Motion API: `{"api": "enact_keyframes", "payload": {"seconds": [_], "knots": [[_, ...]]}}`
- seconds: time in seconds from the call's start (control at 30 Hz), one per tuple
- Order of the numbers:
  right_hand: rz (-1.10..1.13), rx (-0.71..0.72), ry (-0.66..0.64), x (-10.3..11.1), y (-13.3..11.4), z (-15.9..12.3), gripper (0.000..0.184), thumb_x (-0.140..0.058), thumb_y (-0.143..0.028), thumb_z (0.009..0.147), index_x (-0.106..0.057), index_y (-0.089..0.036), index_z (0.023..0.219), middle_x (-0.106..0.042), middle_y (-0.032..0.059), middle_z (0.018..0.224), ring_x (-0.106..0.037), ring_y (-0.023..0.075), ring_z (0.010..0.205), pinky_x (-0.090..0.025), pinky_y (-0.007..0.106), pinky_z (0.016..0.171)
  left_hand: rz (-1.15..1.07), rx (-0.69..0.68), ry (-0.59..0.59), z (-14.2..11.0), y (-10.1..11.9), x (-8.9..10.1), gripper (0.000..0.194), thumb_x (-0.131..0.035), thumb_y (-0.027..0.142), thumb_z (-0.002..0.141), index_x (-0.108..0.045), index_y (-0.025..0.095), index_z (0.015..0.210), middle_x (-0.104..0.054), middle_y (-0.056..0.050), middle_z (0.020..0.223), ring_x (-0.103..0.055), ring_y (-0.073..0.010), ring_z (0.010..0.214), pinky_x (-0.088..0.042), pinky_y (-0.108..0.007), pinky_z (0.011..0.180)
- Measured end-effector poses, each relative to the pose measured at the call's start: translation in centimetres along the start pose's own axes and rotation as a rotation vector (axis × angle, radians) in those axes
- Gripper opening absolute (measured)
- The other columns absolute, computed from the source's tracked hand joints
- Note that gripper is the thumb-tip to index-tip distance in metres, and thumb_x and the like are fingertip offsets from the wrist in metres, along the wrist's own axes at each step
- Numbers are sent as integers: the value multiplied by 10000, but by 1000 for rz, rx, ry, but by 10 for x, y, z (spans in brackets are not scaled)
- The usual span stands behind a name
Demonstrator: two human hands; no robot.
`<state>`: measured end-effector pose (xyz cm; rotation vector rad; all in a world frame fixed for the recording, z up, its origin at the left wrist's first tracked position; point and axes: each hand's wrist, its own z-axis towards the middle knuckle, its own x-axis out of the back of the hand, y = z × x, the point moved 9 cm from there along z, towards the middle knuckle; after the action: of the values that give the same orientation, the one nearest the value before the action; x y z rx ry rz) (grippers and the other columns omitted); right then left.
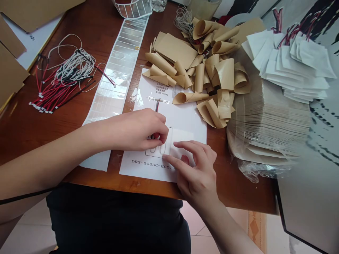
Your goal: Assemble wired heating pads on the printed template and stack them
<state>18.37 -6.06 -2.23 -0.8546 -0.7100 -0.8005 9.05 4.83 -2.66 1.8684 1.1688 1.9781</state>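
Note:
A printed white sheet [164,173] lies on the table, marked with a square outline. Within that outline a thin white wire [162,150] lies in bent loops. My left hand [150,128] is over the square, thumb and index fingertip pinched together on the wire; the fingers partly hide it. Above them, a red and black lead [157,105] runs up to clear tape on the sheet. My right hand [197,162] has its fingers apart, a fingertip touching the sheet beside the wire loops. Near its upper fingers is a faint pale rectangle [182,134].
Left, a bundle of white wires with red and black leads [69,74] lies beside a label strip [116,67]. Curled brown paper pieces [196,74] crowd the sheet's upper right. Farther right, white squares with leads [288,67] sit on a tall card stack [270,113].

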Motion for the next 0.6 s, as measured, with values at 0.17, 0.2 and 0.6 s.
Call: {"api": "enact_keyframes", "payload": {"seconds": [0.17, 0.2, 0.6], "knots": [[-10, -1, 4, 0, 0, 0, 431, -514, 54, 905, -731, -285, 1060, -660, 73, 1216, -585, 256, 1108, -422, 460, 913, -3, 17, -11, 0, -1, -1, 146, -644, 166, 894, -777, 205, 845, -655, -15, 841, -587, -121, 723, -397, -244, 621], [-15, -1, 2, -1, 0, 0, 424, -514, 53, 908, -729, -280, 1057, -660, 76, 1214, -582, 258, 1109, -420, 462, 914, -3, 19, -13, 0, -1, -1, 148, -642, 168, 895, -777, 205, 845, -655, -15, 842, -586, -121, 722, -397, -245, 621], [-23, 9, -4, -1, -1, 0, 417, -527, 47, 910, -712, -292, 1068, -657, 70, 1218, -583, 259, 1113, -423, 468, 917, 4, 23, -14, 0, -1, -1, 147, -642, 166, 889, -776, 208, 845, -679, -23, 853, -599, -130, 738, -397, -242, 622]]}}
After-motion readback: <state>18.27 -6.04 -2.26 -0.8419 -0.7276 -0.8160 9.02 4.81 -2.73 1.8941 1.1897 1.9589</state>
